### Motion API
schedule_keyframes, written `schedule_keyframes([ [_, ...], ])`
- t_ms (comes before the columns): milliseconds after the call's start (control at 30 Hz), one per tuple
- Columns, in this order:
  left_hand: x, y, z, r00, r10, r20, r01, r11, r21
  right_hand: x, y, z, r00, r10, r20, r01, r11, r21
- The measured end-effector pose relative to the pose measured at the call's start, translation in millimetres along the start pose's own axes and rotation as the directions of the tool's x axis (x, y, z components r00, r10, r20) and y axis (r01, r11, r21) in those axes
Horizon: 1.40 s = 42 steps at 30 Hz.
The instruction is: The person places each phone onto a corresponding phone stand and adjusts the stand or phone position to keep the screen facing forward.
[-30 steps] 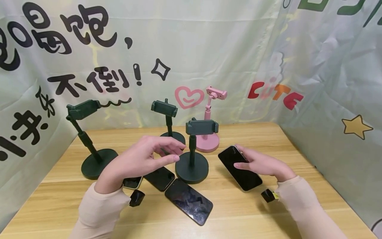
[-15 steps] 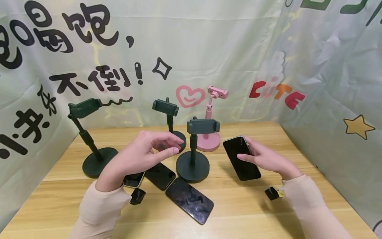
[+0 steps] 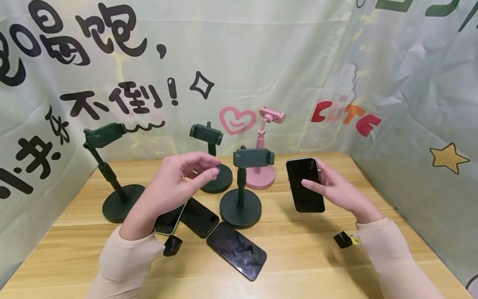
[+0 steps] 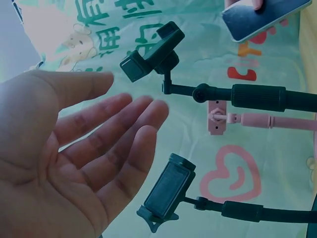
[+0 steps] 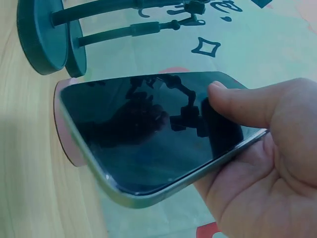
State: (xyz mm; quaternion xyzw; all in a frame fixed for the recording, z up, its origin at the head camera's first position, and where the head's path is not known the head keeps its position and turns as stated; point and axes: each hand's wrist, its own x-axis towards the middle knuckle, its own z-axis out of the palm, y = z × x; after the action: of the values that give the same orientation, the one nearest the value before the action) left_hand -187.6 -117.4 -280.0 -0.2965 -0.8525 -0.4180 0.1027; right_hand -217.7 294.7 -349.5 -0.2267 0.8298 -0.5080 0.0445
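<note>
In the head view my right hand [image 3: 337,187] holds a black-screened smartphone [image 3: 303,191] above the table's right side, thumb across the screen and fingers behind. The right wrist view shows the same phone [image 5: 148,134] tilted, its glass reflecting a hand and a stand. My left hand [image 3: 179,182] hovers empty, fingers loosely bent, left of the front dark green phone stand [image 3: 240,199]. In the left wrist view that hand [image 4: 94,148] has its palm showing, with the clamps of two green stands beyond its fingers. Under and beside it lie three phones, one of them a dark phone [image 3: 237,251].
A second green phone stand [image 3: 218,178] and a pink phone stand [image 3: 260,176] stand toward the back. Another green stand [image 3: 123,201] leans at the left. A printed cloth [image 3: 284,62] hangs behind the wooden table [image 3: 298,265].
My right hand has lifted the phone higher, moved it slightly right and turned it more upright. My left hand has drawn back a little to the left and up.
</note>
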Motion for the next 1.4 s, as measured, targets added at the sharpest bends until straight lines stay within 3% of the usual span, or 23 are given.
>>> schedule_keyframes([
  [133, 0.9, 0.8, 1.4, 0.999, -0.003, -0.048, 0.003, 1.0, 0.001, 0.5, -1.3, -1.9, 0.998, -0.043, -0.048, 0.045, 0.998, 0.043],
  [333, 5.1, 0.3, 7.6, 0.998, -0.013, -0.054, 0.012, 1.0, -0.024, 0.5, -3.4, -2.6, 0.987, -0.112, -0.111, 0.126, 0.984, 0.124],
  [633, 13.7, 2.7, 16.9, 0.998, -0.01, -0.061, 0.007, 0.999, -0.047, 1.9, -7.9, -1.3, 0.977, -0.121, -0.177, 0.165, 0.952, 0.26],
  [867, 21.0, 3.3, 23.6, 0.998, 0.008, -0.054, -0.013, 0.995, -0.096, 5.9, -22.8, 0.2, 0.96, -0.171, -0.221, 0.246, 0.891, 0.381],
  [1067, 22.7, 5.3, 26.2, 0.998, -0.011, -0.069, 0.001, 0.991, -0.136, 11.8, -40.6, 1.9, 0.943, -0.202, -0.263, 0.3, 0.859, 0.415],
  [1300, 28.4, 7.0, 35.6, 0.998, -0.042, -0.042, 0.032, 0.974, -0.225, 14.7, -51.6, 3.5, 0.899, -0.221, -0.378, 0.385, 0.811, 0.441],
  [1400, 30.6, 7.6, 39.4, 0.997, -0.053, -0.049, 0.04, 0.97, -0.241, 17.6, -54.6, 3.6, 0.883, -0.247, -0.398, 0.427, 0.773, 0.468],
])
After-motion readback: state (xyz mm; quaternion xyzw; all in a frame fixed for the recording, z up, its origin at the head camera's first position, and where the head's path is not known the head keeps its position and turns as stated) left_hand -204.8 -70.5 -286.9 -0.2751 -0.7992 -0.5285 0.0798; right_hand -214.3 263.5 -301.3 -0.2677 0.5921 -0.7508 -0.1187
